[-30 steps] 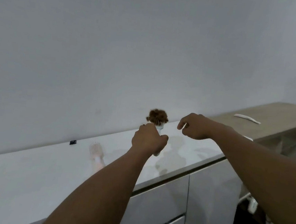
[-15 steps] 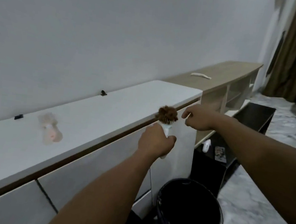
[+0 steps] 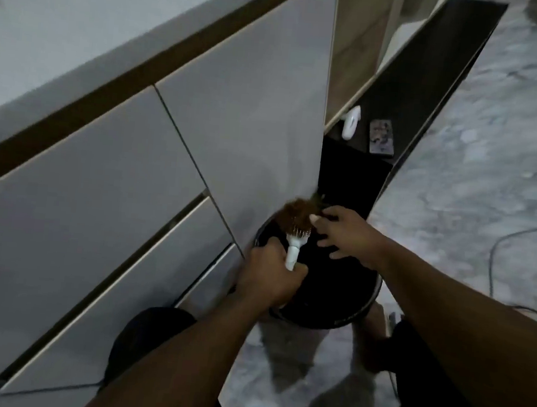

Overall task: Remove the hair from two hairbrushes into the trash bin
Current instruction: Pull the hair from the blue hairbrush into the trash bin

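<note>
A white plastic hairbrush [image 3: 294,250] matted with a clump of reddish-brown hair [image 3: 296,213] points away from the person, directly above a round black trash bin [image 3: 353,313]. The left hand [image 3: 270,277] is clenched around the handle. The right hand [image 3: 347,237], just beside the bristles and nearer the hair, pinches its edge, remaining fingers spread.

My left grip [image 3: 268,277] is fisted around the hairbrush [image 3: 293,250] handle, forearm reaching forward. My right grip [image 3: 344,235] sits just right of the hairbrush head, thumb and forefinger pinching at it, other fingers spread, arm extended.
</note>
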Available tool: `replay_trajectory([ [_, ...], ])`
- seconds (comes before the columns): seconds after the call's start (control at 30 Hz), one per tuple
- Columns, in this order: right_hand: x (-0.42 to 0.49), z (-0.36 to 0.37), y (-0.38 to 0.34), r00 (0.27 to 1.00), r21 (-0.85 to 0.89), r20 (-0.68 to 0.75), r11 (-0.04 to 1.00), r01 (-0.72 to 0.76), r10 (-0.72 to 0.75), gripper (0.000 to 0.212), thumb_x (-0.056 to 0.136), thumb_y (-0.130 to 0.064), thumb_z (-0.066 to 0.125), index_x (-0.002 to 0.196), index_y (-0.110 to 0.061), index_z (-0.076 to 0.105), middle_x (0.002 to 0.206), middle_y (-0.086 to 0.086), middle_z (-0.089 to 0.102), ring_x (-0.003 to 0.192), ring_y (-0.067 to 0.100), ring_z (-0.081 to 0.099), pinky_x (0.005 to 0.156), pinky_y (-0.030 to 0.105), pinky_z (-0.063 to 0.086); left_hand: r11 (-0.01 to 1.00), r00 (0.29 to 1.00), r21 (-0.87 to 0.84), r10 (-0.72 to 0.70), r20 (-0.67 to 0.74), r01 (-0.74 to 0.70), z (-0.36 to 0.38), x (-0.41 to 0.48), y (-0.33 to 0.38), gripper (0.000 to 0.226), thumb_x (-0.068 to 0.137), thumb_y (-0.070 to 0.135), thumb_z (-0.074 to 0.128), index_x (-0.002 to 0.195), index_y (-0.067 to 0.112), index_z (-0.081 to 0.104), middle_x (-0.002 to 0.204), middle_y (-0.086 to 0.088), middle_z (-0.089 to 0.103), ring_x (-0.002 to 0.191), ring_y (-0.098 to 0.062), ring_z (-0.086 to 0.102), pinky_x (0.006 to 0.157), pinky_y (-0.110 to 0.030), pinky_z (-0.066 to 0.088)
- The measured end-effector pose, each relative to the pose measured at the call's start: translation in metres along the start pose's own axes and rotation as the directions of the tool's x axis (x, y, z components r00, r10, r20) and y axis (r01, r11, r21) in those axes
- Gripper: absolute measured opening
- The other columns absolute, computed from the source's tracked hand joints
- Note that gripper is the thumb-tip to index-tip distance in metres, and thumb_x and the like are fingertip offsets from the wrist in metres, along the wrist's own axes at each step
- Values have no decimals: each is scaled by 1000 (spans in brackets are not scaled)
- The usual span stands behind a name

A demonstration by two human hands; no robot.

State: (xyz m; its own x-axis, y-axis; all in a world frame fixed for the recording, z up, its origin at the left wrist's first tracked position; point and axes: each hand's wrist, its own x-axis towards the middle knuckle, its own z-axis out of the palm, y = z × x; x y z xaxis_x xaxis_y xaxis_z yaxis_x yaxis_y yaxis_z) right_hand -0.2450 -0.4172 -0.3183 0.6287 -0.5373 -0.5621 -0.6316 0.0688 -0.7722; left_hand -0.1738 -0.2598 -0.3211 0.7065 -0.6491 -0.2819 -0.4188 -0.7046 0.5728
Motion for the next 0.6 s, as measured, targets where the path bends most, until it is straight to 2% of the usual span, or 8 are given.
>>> replay_trajectory([
  [0.07, 21, 9, 17, 998, 141, 20, 988, -55, 53, 51, 98, -45, 57, 140, -18, 47, 130, 6, 64, 100, 23, 69, 82, 43, 59, 1000, 999, -13, -3, 43, 3, 19, 15, -15, 30, 80, 36, 68, 89, 12, 54, 82, -5, 65, 78, -27, 65, 59, -31, 42],
  [0.13, 45, 17, 35, 994, 259, 33, 960, -108, 103, 49, 97, -38, 61, 138, -14, 49, 120, 10, 67, 98, 26, 71, 83, 48, 61, 999, 997, -30, -14, 73, 17, 34, 29, -27, 28, 80, 35, 68, 88, 13, 54, 80, -3, 65, 73, -22, 63, 56, -31, 41],
  [0.23, 75, 26, 57, 985, 399, 19, 902, -166, 173, 56, 95, -25, 68, 142, -8, 45, 116, 17, 67, 91, 28, 71, 71, 43, 63, 999, 994, -46, -2, 109, 7, 53, 49, -46, 25, 79, 33, 67, 82, 16, 49, 72, 0, 62, 65, -19, 60, 53, -31, 43],
  [0.3, 89, 30, 71, 977, 457, 16, 867, -198, 214, 53, 91, -20, 72, 136, -4, 48, 115, 19, 68, 90, 30, 69, 67, 41, 64, 999, 987, -45, -1, 158, 8, 65, 59, -58, 24, 79, 31, 65, 82, 17, 47, 71, 1, 61, 62, -17, 59, 51, -30, 40],
  [0.37, 98, 32, 85, 973, 468, 29, 857, -216, 230, 31, 90, -16, 73, 114, -4, 57, 97, 17, 70, 86, 33, 63, 65, 38, 64, 996, 976, -89, -12, 216, 32, 79, 65, -72, 25, 79, 29, 67, 82, 18, 45, 69, 5, 58, 57, -9, 53, 51, -28, 36],
  [0.43, 103, 35, 96, 971, 462, 56, 856, -233, 234, 22, 90, -14, 73, 98, 2, 61, 82, 18, 64, 79, 31, 61, 61, 35, 63, 987, 967, -148, -30, 255, 69, 91, 67, -84, 29, 77, 24, 71, 81, 19, 43, 67, 7, 53, 53, -4, 47, 53, -25, 36],
  [0.5, 111, 38, 102, 971, 447, 47, 864, -231, 235, 24, 90, -15, 73, 99, 6, 65, 83, 22, 62, 73, 25, 66, 59, 33, 62, 978, 958, -178, -56, 280, 109, 101, 74, -90, 31, 76, 22, 73, 84, 18, 42, 69, 7, 52, 54, -4, 45, 53, -25, 38],
  [0.6, 130, 36, 101, 977, 398, 0, 896, -198, 215, 20, 91, -14, 72, 94, 5, 65, 69, 11, 62, 64, 19, 65, 56, 34, 63, 956, 948, -243, -83, 306, 163, 109, 92, -90, 31, 80, 22, 73, 90, 19, 43, 73, 6, 54, 54, -3, 47, 50, -16, 38],
])
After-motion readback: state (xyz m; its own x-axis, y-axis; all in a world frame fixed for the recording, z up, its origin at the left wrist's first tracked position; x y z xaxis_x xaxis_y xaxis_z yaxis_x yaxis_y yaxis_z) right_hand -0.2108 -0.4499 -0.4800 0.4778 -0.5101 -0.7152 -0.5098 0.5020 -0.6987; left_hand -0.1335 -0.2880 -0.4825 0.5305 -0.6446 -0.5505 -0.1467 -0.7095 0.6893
